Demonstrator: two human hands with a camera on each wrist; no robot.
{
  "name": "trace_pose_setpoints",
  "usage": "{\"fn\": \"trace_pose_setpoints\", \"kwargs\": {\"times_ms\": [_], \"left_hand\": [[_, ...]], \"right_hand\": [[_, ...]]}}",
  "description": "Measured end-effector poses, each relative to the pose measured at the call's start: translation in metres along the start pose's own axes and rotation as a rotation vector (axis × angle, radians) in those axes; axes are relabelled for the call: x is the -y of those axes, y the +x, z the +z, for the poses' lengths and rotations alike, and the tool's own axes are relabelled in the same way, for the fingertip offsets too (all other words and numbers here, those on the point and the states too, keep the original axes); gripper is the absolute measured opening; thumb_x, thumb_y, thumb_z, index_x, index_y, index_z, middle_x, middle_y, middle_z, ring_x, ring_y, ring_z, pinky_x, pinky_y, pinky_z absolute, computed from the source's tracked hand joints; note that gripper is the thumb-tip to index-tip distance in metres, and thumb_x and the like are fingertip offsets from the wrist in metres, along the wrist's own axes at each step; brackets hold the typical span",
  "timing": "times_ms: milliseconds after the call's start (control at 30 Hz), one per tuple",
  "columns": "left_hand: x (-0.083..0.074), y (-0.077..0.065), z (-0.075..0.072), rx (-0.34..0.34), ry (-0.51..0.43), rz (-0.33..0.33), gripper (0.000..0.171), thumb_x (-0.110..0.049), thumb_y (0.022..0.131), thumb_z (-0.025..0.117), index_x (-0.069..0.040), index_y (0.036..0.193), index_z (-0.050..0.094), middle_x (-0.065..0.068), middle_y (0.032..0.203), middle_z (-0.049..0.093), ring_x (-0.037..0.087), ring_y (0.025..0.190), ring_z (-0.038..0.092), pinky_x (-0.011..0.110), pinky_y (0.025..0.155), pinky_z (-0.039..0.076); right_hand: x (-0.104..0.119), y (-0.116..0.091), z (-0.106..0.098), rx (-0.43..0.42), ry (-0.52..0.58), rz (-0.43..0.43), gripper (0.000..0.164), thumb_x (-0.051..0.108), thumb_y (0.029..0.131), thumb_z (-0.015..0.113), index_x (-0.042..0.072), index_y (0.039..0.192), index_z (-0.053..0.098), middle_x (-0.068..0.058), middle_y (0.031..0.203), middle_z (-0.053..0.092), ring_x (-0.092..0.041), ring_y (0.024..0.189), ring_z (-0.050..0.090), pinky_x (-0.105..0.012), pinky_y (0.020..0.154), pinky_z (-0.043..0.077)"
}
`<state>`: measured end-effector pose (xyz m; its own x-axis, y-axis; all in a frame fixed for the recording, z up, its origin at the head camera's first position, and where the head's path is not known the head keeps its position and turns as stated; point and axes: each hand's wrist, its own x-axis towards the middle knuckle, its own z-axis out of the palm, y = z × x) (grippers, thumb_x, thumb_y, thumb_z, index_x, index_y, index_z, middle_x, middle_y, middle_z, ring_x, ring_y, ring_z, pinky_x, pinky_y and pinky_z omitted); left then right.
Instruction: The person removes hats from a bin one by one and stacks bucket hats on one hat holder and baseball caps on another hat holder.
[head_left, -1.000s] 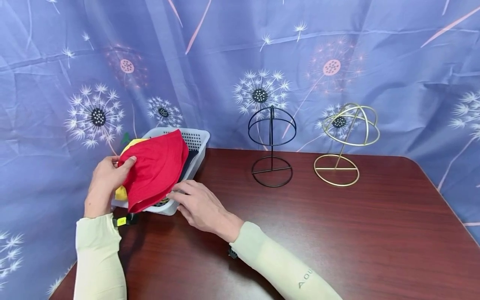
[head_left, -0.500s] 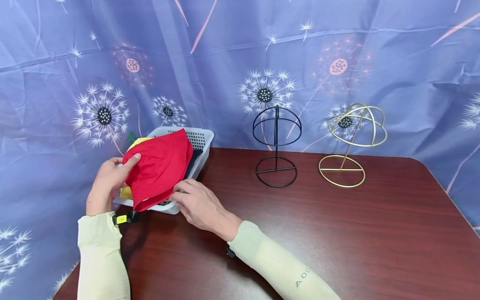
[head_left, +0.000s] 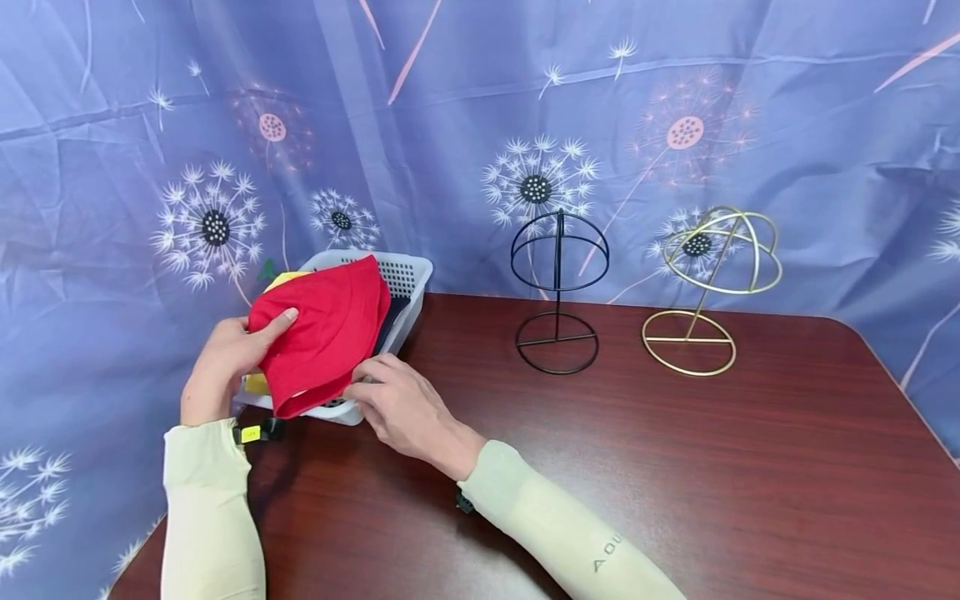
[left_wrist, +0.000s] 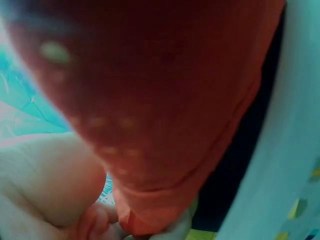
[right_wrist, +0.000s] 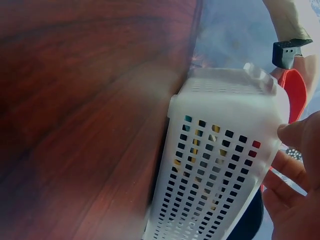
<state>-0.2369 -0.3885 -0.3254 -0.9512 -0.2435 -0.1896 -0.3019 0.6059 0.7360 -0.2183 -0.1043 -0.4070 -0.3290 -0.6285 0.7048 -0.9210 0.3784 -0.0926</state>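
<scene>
In the head view my left hand [head_left: 228, 362] grips a red bucket hat [head_left: 322, 325] by its left side, thumb across the crown and fingers out of sight behind it. The hat lies tilted over a white plastic basket [head_left: 418, 282], its brim overhanging the near edge. My right hand [head_left: 408, 408] holds the basket's near right rim. From the right wrist, its thumb [right_wrist: 292, 134] shows at the outer wall and its fingers bend over the rim beside the hat's brim. Yellow cloth [head_left: 258, 383] and dark navy cloth [head_left: 392, 321] show beneath the red hat.
A black wire hat stand [head_left: 558, 287] and a gold wire hat stand [head_left: 701, 287] stand toward the back of the dark red wooden table [head_left: 637, 475]. A blue curtain [head_left: 450, 167] with dandelion prints hangs behind and along the left side.
My left thumb has slid slightly right across the red hat. The right hand stays at the basket's rim. The whole head view has shifted a little.
</scene>
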Motion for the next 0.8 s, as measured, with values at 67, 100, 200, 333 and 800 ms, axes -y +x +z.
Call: {"fn": "trace_pose_setpoints", "kwargs": {"times_ms": [67, 100, 200, 333, 800], "left_hand": [[-0.002, -0.001, 0.001, -0.022, 0.002, -0.001, 0.084, -0.074, 0.091, 0.066, 0.001, 0.127, 0.056, 0.001, 0.095, 0.067, 0.019, 0.082, 0.067, 0.035, 0.077, 0.061], [-0.002, -0.001, 0.001, -0.033, -0.002, -0.001, 0.082, -0.073, 0.091, 0.068, 0.001, 0.126, 0.057, 0.000, 0.094, 0.067, 0.020, 0.082, 0.067, 0.035, 0.077, 0.061], [-0.005, -0.002, 0.002, -0.062, -0.031, -0.004, 0.079, -0.069, 0.091, 0.071, 0.000, 0.127, 0.058, 0.000, 0.097, 0.066, 0.019, 0.083, 0.066, 0.035, 0.076, 0.061], [-0.007, -0.001, 0.005, -0.097, -0.065, -0.006, 0.076, -0.064, 0.092, 0.073, 0.000, 0.131, 0.059, 0.000, 0.101, 0.065, 0.017, 0.083, 0.063, 0.034, 0.071, 0.058], [-0.022, -0.010, 0.017, -0.156, -0.181, 0.156, 0.066, -0.049, 0.095, 0.077, 0.000, 0.136, 0.058, -0.015, 0.090, 0.066, 0.006, 0.078, 0.068, 0.021, 0.070, 0.059]], "right_hand": [[0.000, 0.000, 0.001, -0.001, 0.016, 0.013, 0.016, 0.012, 0.097, 0.073, 0.017, 0.110, 0.082, 0.001, 0.112, 0.068, -0.013, 0.109, 0.059, -0.021, 0.103, 0.046], [0.000, -0.001, 0.001, -0.002, 0.022, 0.019, 0.016, 0.012, 0.097, 0.073, 0.017, 0.109, 0.082, 0.001, 0.112, 0.069, -0.014, 0.110, 0.059, -0.020, 0.103, 0.047], [0.001, -0.001, 0.001, -0.004, 0.049, 0.031, 0.016, 0.010, 0.097, 0.073, 0.016, 0.109, 0.082, -0.001, 0.113, 0.069, -0.016, 0.110, 0.060, -0.021, 0.102, 0.048], [0.001, -0.001, 0.002, -0.008, 0.054, 0.033, 0.016, 0.010, 0.097, 0.073, 0.016, 0.109, 0.082, -0.001, 0.113, 0.069, -0.017, 0.110, 0.060, -0.021, 0.102, 0.048], [0.001, -0.002, 0.002, -0.009, 0.038, 0.040, 0.016, 0.011, 0.097, 0.073, 0.017, 0.109, 0.082, 0.001, 0.112, 0.068, -0.014, 0.109, 0.058, -0.021, 0.102, 0.047]]}}
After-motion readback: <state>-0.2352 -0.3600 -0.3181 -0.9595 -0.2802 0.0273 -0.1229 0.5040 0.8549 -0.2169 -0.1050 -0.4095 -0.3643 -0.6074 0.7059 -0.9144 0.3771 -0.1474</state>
